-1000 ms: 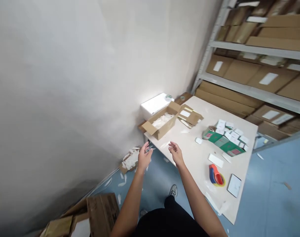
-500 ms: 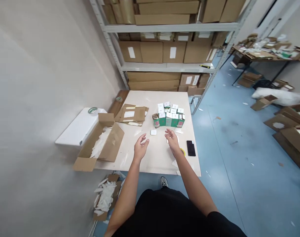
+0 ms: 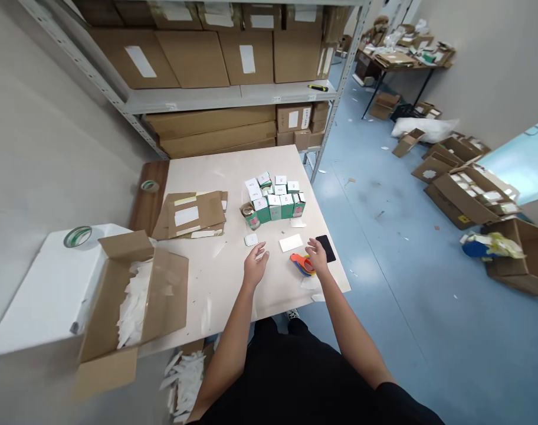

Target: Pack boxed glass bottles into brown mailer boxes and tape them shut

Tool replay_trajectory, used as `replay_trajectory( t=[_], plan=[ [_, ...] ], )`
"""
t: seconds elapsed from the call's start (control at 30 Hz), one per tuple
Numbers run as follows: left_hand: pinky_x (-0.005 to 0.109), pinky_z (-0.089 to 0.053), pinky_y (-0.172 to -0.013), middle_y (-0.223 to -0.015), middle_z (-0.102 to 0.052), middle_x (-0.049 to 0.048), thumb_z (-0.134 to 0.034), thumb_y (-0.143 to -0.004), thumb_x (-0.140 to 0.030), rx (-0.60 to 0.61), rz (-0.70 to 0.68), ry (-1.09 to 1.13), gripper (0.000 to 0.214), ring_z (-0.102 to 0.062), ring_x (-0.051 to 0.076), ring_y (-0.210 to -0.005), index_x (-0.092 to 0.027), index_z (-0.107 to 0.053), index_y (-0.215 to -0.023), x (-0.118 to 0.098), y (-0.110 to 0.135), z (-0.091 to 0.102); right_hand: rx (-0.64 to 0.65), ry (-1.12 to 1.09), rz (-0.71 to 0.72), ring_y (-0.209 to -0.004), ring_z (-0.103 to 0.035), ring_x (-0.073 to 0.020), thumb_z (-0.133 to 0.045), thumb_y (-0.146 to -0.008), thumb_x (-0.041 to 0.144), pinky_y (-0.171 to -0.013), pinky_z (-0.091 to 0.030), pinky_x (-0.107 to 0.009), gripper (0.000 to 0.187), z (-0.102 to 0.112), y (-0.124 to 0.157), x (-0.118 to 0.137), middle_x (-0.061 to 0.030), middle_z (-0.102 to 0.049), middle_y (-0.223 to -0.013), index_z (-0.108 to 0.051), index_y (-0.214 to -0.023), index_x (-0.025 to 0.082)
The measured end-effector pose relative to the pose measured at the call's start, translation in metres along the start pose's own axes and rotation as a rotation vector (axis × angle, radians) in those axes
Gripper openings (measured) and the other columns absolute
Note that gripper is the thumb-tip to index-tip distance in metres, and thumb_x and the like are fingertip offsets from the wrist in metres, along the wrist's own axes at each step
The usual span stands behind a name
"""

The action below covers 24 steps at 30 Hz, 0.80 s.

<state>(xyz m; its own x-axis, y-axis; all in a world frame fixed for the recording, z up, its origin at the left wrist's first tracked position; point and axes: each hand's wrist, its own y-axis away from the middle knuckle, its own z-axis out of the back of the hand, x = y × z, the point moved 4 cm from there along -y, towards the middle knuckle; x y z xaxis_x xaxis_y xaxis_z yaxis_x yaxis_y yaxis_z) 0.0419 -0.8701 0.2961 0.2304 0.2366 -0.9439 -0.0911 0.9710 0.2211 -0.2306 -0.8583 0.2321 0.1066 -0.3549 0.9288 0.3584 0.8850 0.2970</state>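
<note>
Held above the table (image 3: 220, 271), my left hand (image 3: 255, 265) has its fingers apart with nothing in them. A small white card or packet (image 3: 251, 239) lies just beyond it. My right hand (image 3: 317, 255) is also empty, its fingers loosely spread, close beside a black phone (image 3: 325, 248). At its left lies an orange, blue and yellow tool (image 3: 302, 264), perhaps a tape dispenser; whether the hand touches it I cannot tell. A white card (image 3: 291, 242) rests between the hands. Farther back stand several green and white cartons (image 3: 274, 208), the leftmost with a can in its open top.
Flattened cardboard (image 3: 193, 215) lies at the table's left. Nearer stands an open cardboard box (image 3: 163, 295) with white paper inside, beside a white box (image 3: 52, 283) bearing a tape roll (image 3: 78, 236). A metal shelf (image 3: 233, 97) rises behind. Open cartons (image 3: 472, 192) sit on the floor at right.
The view has turned to the right and come closer to the table. My right hand is now nearer the phone, and the orange tool has come into sight. Both hands stay empty.
</note>
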Motion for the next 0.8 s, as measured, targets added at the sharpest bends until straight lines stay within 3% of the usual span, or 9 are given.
replay_trajectory(
  t=[0.2, 0.33, 0.63, 0.8],
  plan=[
    [0.036, -0.056, -0.098, -0.141, -0.066, 0.0101, -0.065, -0.092, -0.031, 0.096, 0.027, -0.023, 0.04, -0.068, 0.024, -0.12, -0.024, -0.067, -0.131, 0.009, -0.037, 0.009, -0.039, 0.46, -0.144, -0.115, -0.066, -0.0261, -0.058, -0.084, 0.032, -0.087, -0.054, -0.033, 0.031, 0.011, -0.008, -0.057, -0.0128, -0.055, -0.147, -0.068, -0.111, 0.02],
    [0.033, -0.057, -0.093, -0.14, -0.067, 0.0096, -0.066, -0.091, -0.034, 0.102, 0.064, -0.043, 0.042, -0.069, 0.024, -0.117, -0.025, -0.067, -0.132, 0.022, -0.048, 0.008, 0.013, 0.619, -0.207, -0.112, -0.067, -0.0247, -0.06, -0.086, 0.029, -0.083, -0.053, -0.03, 0.029, 0.015, -0.023, -0.094, -0.0131, -0.052, -0.149, -0.067, -0.112, 0.02],
    [0.034, -0.057, -0.082, -0.11, -0.077, 0.0101, -0.068, -0.088, -0.048, 0.14, 0.197, -0.121, 0.055, -0.073, 0.023, -0.091, -0.023, -0.066, -0.137, 0.057, -0.021, -0.006, 0.055, 0.822, -0.262, -0.092, -0.069, -0.0215, -0.057, -0.091, 0.027, -0.079, -0.051, -0.031, 0.03, 0.022, -0.084, -0.134, -0.0166, -0.056, -0.144, -0.062, -0.119, 0.019],
    [0.034, -0.055, -0.079, -0.098, -0.078, 0.0078, -0.068, -0.086, -0.05, 0.112, 0.235, -0.161, 0.057, -0.071, 0.021, -0.082, -0.022, -0.067, -0.136, 0.058, -0.012, -0.016, 0.089, 0.788, -0.228, -0.099, -0.067, -0.0207, -0.056, -0.09, 0.025, -0.082, -0.05, -0.028, 0.024, 0.021, -0.085, -0.145, -0.0097, -0.062, -0.136, -0.063, -0.113, 0.021]
  ],
)
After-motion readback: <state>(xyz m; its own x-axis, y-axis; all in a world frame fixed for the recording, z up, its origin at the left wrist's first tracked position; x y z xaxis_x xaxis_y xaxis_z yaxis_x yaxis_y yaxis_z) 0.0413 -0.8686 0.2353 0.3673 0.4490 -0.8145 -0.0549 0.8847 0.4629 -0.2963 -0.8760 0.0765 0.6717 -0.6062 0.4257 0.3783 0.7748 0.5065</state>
